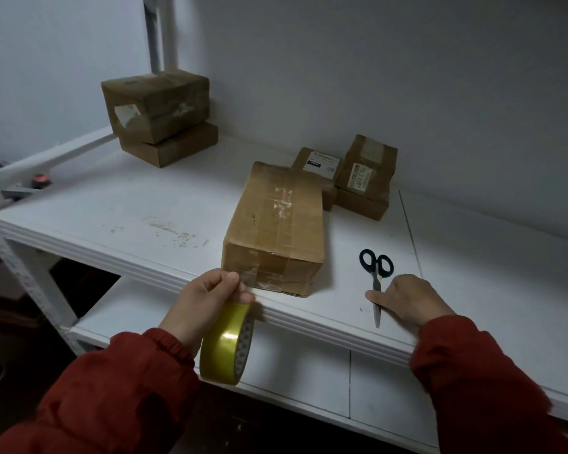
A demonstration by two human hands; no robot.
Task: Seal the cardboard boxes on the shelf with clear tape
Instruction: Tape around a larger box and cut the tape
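Box (276, 224) noted near the front edge of the white shelf (112, 204), flaps closed, old tape seen along its top. Tape roll (225, 342) is held just in front of the box's near left corner, below the shelf edge. It is pinched at its top by the left hand (207, 299), fingers curled round the rim. Scissors (376, 276) are laid flat right of the box, handles away. Their blades are touched by the right hand (407, 299); whether they are gripped cannot be told. Stacked boxes (158, 109) are seen behind the box to the left, small boxes (364, 178) just behind it to the right.
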